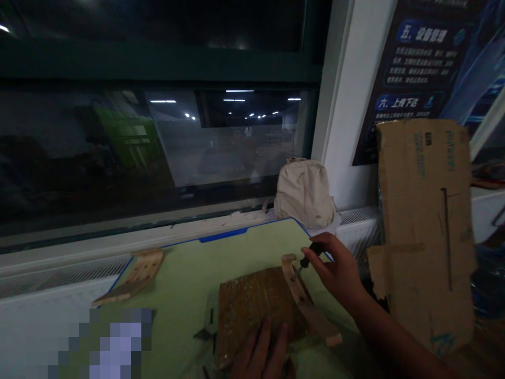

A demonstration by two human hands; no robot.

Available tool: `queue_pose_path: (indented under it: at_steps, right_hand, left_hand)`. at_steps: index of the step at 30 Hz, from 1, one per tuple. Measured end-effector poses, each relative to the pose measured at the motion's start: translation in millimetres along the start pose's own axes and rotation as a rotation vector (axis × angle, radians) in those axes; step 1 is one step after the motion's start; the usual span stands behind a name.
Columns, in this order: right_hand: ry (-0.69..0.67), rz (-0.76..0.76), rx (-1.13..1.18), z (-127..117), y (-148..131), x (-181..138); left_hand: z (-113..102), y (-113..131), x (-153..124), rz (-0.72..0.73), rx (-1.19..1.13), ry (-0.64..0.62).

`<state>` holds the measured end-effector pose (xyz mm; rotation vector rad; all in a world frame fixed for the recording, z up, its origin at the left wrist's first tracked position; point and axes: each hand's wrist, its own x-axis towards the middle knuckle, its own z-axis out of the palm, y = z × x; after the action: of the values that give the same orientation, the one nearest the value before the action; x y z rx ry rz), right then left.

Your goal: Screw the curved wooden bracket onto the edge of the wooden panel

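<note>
My right hand (337, 271) is closed around the black handle of a small screwdriver (309, 258), its tip pointed at the upper end of a curved wooden strip (305, 302). The strip stands on edge along the right side of a brown wooden board (252, 305) lying on the green table mat (189, 273). My left hand (262, 350) lies flat on the board's near edge with its fingers stretched out, at the bottom of the view.
A second wooden piece with holes (134, 276) lies at the mat's far left. A beige bag (304, 192) sits on the window sill behind the mat. A tall cardboard sheet (426, 221) stands at the right. Small dark bits (205, 331) lie beside the board.
</note>
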<state>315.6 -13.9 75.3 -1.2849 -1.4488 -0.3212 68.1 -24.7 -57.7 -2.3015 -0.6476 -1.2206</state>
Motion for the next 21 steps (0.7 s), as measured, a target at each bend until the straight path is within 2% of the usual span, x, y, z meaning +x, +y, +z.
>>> queue_pose_path:
  at_steps: [2,4,7,9,10,13,16,18,21]
  right_hand:
    - [-0.057,-0.096,-0.006,-1,-4,0]
    - [-0.142,-0.194,0.037,0,-14,-1]
    - [-0.268,-0.247,0.123,2,-26,-6]
    - [-0.278,-0.203,0.16,2,-26,-7]
    - [-0.26,-0.157,0.171,2,-23,-8]
    - [-0.153,0.062,0.185,3,-6,-6]
    - [-0.087,0.147,0.201,3,7,-2]
    - [-0.098,0.062,0.185,0,6,1]
    - [-0.165,-0.145,0.218,-3,-9,2]
  left_hand:
    - [-6,-2,6,0.05,0.017,-0.033]
    - [-14,-5,14,0.204,0.03,-0.091]
    - [-30,-8,26,0.295,0.021,-0.172]
    - [-40,-7,34,0.285,0.006,-0.193]
    - [-45,-6,37,0.282,-0.002,-0.257]
    - [-55,-3,45,0.261,-0.032,-0.372]
    - [-60,-3,49,0.259,-0.045,-0.391]
    - [-61,-4,51,0.271,-0.048,-0.401]
    - [-62,-4,53,0.271,-0.051,-0.401]
